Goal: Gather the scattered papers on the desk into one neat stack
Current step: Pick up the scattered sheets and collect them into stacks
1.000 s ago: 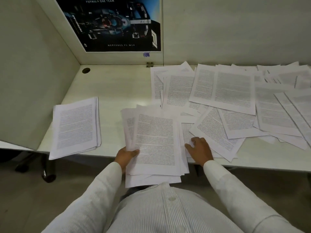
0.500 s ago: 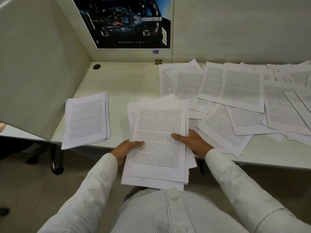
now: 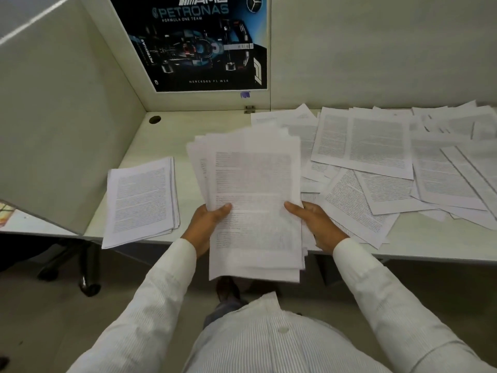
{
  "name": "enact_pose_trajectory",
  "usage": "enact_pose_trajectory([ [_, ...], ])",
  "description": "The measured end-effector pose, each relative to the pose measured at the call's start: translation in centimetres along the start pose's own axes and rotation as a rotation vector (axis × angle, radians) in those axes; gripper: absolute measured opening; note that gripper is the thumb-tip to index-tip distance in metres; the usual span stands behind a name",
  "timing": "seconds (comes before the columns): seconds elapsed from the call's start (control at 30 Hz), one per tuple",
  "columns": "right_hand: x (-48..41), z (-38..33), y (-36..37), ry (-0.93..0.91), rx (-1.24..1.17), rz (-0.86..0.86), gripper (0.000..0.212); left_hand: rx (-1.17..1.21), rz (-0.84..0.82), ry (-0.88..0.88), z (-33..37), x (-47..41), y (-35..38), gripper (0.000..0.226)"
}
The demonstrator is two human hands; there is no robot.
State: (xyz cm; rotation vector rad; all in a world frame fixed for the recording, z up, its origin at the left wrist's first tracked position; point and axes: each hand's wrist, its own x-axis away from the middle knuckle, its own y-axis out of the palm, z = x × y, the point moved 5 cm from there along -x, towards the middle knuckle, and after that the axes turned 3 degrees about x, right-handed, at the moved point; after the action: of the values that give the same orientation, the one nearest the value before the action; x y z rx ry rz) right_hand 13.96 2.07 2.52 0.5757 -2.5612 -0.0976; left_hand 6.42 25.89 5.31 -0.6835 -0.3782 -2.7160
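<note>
A loose bundle of printed papers (image 3: 254,189) is lifted off the desk, tilted up toward me and fanned at its top edge. My left hand (image 3: 207,224) grips its left side with the thumb on the top sheet. My right hand (image 3: 314,224) grips its right side the same way. A neat stack of papers (image 3: 141,200) lies flat on the desk's left part, its near corner hanging over the front edge. Several scattered sheets (image 3: 376,157) overlap across the desk's right half, reaching the frame's right edge.
The pale desk (image 3: 209,122) has a cable hole (image 3: 155,119) in the back left corner. A partition wall (image 3: 59,117) closes the left side, and a racing poster (image 3: 199,41) hangs on the back wall. An office chair base (image 3: 83,270) stands on the floor under the desk's left.
Both hands closed on the bundle's sides and raised it from the desk's front edge; the right hand moved from the loose sheets onto it. The view tilted upward.
</note>
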Motion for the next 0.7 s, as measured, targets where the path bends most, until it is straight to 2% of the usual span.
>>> enact_pose_trajectory([
  [0.07,0.4,0.9,-0.1,0.015,0.010,0.021,0.030,0.060,0.046,0.118,1.8,0.7,0.2,0.031],
  [0.13,0.5,1.8,0.1,0.046,-0.044,0.043,0.048,0.107,0.064,0.225,3.7,1.5,0.7,0.023],
  [0.27,0.5,3.0,1.9,0.126,-0.377,0.063,0.058,0.258,-0.012,0.384,6.9,3.0,1.8,0.030],
  [0.33,0.5,2.9,3.8,0.138,-0.524,0.005,0.056,0.317,-0.004,0.411,7.5,3.4,2.0,0.038],
  [0.43,-0.1,1.7,5.5,0.089,-0.697,0.017,0.055,0.258,0.103,0.428,7.7,3.4,1.5,0.031],
  [0.5,-0.4,0.4,6.0,0.030,-0.723,0.028,0.051,0.248,0.120,0.415,7.7,3.3,1.1,0.029],
  [0.6,-0.8,-0.7,5.8,-0.052,-0.772,0.028,0.043,0.390,0.056,0.360,7.8,2.9,0.5,0.024],
  [0.7,-1.1,-1.4,5.0,-0.134,-0.838,0.097,0.043,0.475,-0.020,0.385,8.6,2.2,0.2,0.023],
])
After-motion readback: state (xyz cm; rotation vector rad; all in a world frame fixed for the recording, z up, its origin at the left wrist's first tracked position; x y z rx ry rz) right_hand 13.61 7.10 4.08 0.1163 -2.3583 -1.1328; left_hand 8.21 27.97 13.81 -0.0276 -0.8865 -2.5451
